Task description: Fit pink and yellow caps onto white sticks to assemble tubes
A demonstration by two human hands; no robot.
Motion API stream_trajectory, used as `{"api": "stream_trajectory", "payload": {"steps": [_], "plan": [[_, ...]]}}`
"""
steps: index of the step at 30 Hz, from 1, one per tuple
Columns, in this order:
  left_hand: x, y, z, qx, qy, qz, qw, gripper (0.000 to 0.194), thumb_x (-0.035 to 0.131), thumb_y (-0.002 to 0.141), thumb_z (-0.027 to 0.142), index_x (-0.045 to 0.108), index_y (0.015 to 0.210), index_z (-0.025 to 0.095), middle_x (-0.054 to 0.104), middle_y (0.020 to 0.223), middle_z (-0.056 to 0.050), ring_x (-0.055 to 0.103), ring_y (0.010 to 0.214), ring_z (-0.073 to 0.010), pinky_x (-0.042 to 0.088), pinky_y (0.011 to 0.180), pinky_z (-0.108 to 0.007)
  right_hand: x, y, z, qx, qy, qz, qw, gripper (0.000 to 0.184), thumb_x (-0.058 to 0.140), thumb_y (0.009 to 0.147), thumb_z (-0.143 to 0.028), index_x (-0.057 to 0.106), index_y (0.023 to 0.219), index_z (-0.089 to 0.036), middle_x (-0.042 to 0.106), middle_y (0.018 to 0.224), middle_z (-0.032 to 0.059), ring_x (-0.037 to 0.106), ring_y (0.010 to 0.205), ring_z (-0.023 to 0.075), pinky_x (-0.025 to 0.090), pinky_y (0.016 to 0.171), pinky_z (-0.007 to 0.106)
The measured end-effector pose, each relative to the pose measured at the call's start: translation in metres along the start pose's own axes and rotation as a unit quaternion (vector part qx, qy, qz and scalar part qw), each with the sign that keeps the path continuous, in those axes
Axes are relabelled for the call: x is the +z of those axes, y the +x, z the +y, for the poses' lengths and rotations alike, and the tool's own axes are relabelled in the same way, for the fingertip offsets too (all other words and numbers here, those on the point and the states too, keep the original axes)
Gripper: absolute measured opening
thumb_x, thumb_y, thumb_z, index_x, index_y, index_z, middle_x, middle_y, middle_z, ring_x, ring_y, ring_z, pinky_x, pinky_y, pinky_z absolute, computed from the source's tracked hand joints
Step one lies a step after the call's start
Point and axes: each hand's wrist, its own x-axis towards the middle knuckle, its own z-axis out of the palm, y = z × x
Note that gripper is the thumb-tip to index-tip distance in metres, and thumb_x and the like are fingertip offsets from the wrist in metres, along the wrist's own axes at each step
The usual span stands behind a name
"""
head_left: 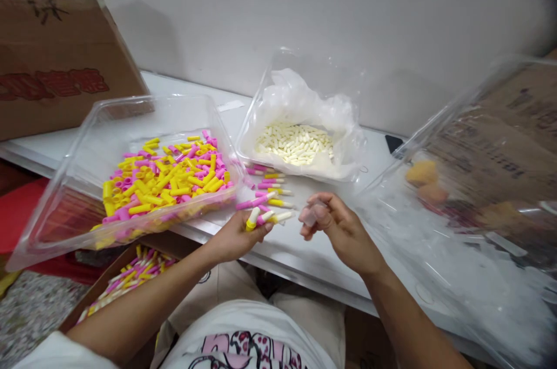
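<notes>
Head view: the left hand [237, 235] is curled around a small bunch of assembled pieces [261, 218], yellow and pink caps with white tips sticking out past the fingers. The right hand [337, 227] hangs just beside it, fingers pressed together around something small and pale; the blur keeps me from telling what it is. Both hands hover over the near edge of the white table [304, 253].

Behind the hands, a short row of finished pieces [270, 183] lies on the table. To the left sits a clear tray [56, 206] heaped with loose pink and yellow caps [167, 180]. Beyond the row, a second clear tub holds white plugs [295, 143] on a plastic liner. Below the table edge, a cardboard box [126, 279] holds more coloured pieces.

The step in hand looks like fitting a white plug into a cap and gathering the joined pieces in the left hand. The next move seems to call for lining the small item in the right fingers up with a cap end, with a fine, steady pinch.
</notes>
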Motion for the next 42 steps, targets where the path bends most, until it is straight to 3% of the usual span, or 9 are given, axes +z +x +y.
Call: {"api": "stream_trajectory", "payload": {"steps": [3,7,11,16,21,29,35,39,42], "plan": [[-0.001,0.001,0.004,0.045,0.013,-0.002,0.999,0.032,0.047,0.085,0.041,0.045,0.064,0.016,0.039,0.057,0.004,0.033,0.053,-0.0085,0.027,0.050,-0.021,0.002,-0.002,-0.005,-0.052,-0.201,-0.024,0.978,0.032,0.044,0.092,-0.038,0.043,0.119,-0.021,0.054,0.074,-0.0008,0.053,0.060,0.0116,0.047,0.059,0.026],[-0.003,0.000,0.007,0.108,0.073,0.014,0.991,0.027,0.042,0.089,0.037,0.051,0.074,0.015,0.048,0.065,0.002,0.039,0.059,-0.0106,0.030,0.055,-0.021,0.001,0.002,-0.007,-0.168,-0.351,-0.023,0.921,0.027,0.051,0.089,-0.033,0.050,0.112,-0.018,0.059,0.085,0.0053,0.056,0.074,0.0167,0.047,0.067,0.030],[-0.007,-0.005,0.013,0.144,0.152,-0.002,0.978,0.019,0.043,0.088,0.026,0.056,0.079,0.015,0.058,0.073,-0.001,0.048,0.064,-0.0129,0.033,0.058,-0.022,0.001,0.005,-0.010,-0.254,-0.362,-0.049,0.896,0.022,0.049,0.090,-0.025,0.054,0.111,-0.020,0.061,0.096,0.0094,0.055,0.092,0.0212,0.048,0.077,0.035],[-0.008,-0.008,0.020,0.152,0.189,-0.032,0.970,0.014,0.047,0.080,0.015,0.061,0.083,0.016,0.063,0.078,-0.005,0.056,0.071,-0.0170,0.039,0.062,-0.024,0.007,0.004,-0.014,-0.271,-0.337,-0.068,0.899,0.015,0.049,0.089,-0.023,0.053,0.103,-0.019,0.058,0.091,0.0084,0.054,0.088,0.0197,0.049,0.074,0.033],[-0.004,-0.009,0.021,0.169,0.281,-0.027,0.944,0.030,0.047,0.069,0.006,0.059,0.095,0.016,0.063,0.084,-0.007,0.058,0.080,-0.0212,0.043,0.069,-0.028,0.023,0.000,-0.012,-0.309,-0.387,-0.066,0.866,0.017,0.038,0.091,-0.017,0.055,0.095,-0.018,0.058,0.082,0.0081,0.055,0.080,0.0187,0.048,0.068,0.031],[-0.001,-0.008,0.015,0.209,0.373,0.038,0.903,0.063,0.048,0.065,0.007,0.047,0.127,0.016,0.061,0.087,-0.008,0.058,0.077,-0.0218,0.040,0.060,-0.028,0.037,-0.008,0.002,-0.233,-0.289,-0.035,0.928,0.016,0.038,0.093,-0.021,0.050,0.103,-0.018,0.060,0.084,0.0065,0.057,0.077,0.0171,0.048,0.066,0.029],[0.001,-0.006,0.006,0.213,0.302,0.019,0.929,0.029,0.046,0.067,0.004,0.059,0.089,0.017,0.064,0.079,-0.005,0.060,0.075,-0.0182,0.043,0.064,-0.026,0.034,-0.006,0.009,-0.254,-0.268,-0.029,0.929,0.021,0.039,0.092,-0.018,0.051,0.109,-0.019,0.062,0.094,0.0084,0.058,0.086,0.0179,0.050,0.073,0.031],[0.003,-0.004,0.003,0.186,0.393,0.041,0.899,0.031,0.045,0.065,0.003,0.056,0.092,0.014,0.065,0.084,-0.009,0.062,0.078,-0.0229,0.046,0.064,-0.031,0.036,-0.007,0.010,-0.232,-0.244,-0.020,0.942,0.020,0.040,0.092,-0.020,0.052,0.108,-0.022,0.062,0.094,0.0072,0.058,0.087,0.0180,0.050,0.075,0.031],[0.005,-0.004,0.000,0.175,0.456,0.056,0.871,0.038,0.044,0.064,0.002,0.054,0.099,0.012,0.066,0.087,-0.011,0.063,0.080,-0.0256,0.046,0.063,-0.033,0.041,-0.010,0.010,-0.148,-0.196,0.001,0.969,0.014,0.044,0.092,-0.025,0.054,0.101,-0.022,0.062,0.091,0.0049,0.060,0.082,0.0158,0.050,0.071,0.027]]}}
